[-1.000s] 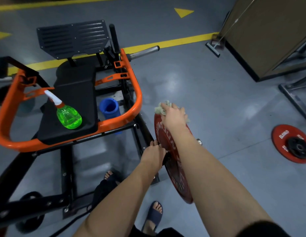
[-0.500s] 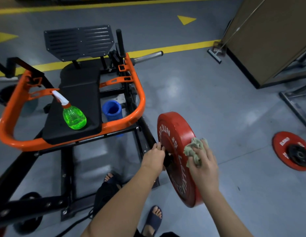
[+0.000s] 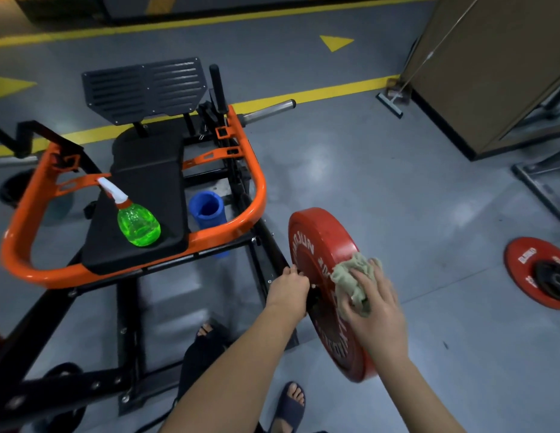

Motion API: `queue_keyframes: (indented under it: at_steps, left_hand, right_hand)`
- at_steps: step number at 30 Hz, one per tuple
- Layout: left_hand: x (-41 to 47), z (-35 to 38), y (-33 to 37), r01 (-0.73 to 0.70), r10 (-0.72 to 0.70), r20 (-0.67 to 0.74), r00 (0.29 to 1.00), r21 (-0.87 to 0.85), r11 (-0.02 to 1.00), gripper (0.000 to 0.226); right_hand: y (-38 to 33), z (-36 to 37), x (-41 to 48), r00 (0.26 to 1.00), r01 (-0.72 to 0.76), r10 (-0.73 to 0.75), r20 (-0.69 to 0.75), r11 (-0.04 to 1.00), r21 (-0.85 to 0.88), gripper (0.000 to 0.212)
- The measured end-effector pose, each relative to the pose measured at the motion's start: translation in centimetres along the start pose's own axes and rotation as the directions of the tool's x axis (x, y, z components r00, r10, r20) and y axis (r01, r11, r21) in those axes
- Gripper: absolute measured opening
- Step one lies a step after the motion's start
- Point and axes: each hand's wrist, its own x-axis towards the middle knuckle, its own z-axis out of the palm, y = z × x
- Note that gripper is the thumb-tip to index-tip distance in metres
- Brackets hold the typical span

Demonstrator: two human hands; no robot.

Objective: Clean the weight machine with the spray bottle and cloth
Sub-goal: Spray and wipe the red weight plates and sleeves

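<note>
The weight machine has an orange frame [image 3: 257,195] and a black seat pad [image 3: 147,182]. A green spray bottle [image 3: 138,225] with a white nozzle stands on that pad. A red weight plate [image 3: 316,239] is mounted upright on the machine's right side. My right hand [image 3: 375,304] presses a crumpled beige cloth [image 3: 350,276] against the plate's outer rim. My left hand [image 3: 288,289] grips the plate at its hub, on the inner face.
A blue cup-shaped piece [image 3: 207,210] sits inside the frame. Another red plate [image 3: 541,270] lies flat on the grey floor at right. A brown cabinet [image 3: 491,64] stands at the back right. My sandalled feet [image 3: 291,401] are below the machine.
My right hand with the cloth has moved from the top of the plate down its outer rim toward me. The left hand stays at the hub.
</note>
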Motion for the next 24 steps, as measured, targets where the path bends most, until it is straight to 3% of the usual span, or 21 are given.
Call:
queue_keyframes:
  at_steps: [3,10,15,21,23,24]
  left_hand:
    - [0.1,-0.1,-0.6,-0.018,0.017,0.013,1.0,0.05,0.999,0.058]
    - [0.4,0.2,-1.6,-0.045,0.044,0.029,0.999,0.034,0.998,0.069]
    - [-0.1,0.1,-2.2,-0.053,0.054,0.031,0.998,-0.008,0.999,0.082]
    - [-0.4,-0.8,-1.0,0.015,-0.016,0.047,0.999,0.017,1.0,0.081]
    - [-0.4,-0.5,-0.6,0.041,-0.043,0.063,0.997,0.026,0.999,0.083]
    - [-0.3,-0.3,-0.4,0.049,-0.051,0.059,0.997,0.035,0.998,0.082]
  right_hand:
    - [0.0,1.3,-0.5,0.998,-0.01,0.021,0.057,0.983,-0.186,0.074]
    - [-2.1,2.5,3.9,0.999,-0.035,0.039,0.005,0.948,-0.316,0.065]
    - [-5.1,3.9,10.8,0.977,-0.085,0.135,0.164,0.956,-0.28,0.055]
    - [-7.8,6.6,19.1,0.833,-0.084,0.226,0.505,0.954,-0.289,0.062]
    - [-8.1,7.6,19.7,0.818,-0.052,0.205,0.538,0.957,-0.286,0.068]
    - [-8.0,7.9,18.9,0.847,-0.044,0.195,0.494,0.952,-0.302,0.068]
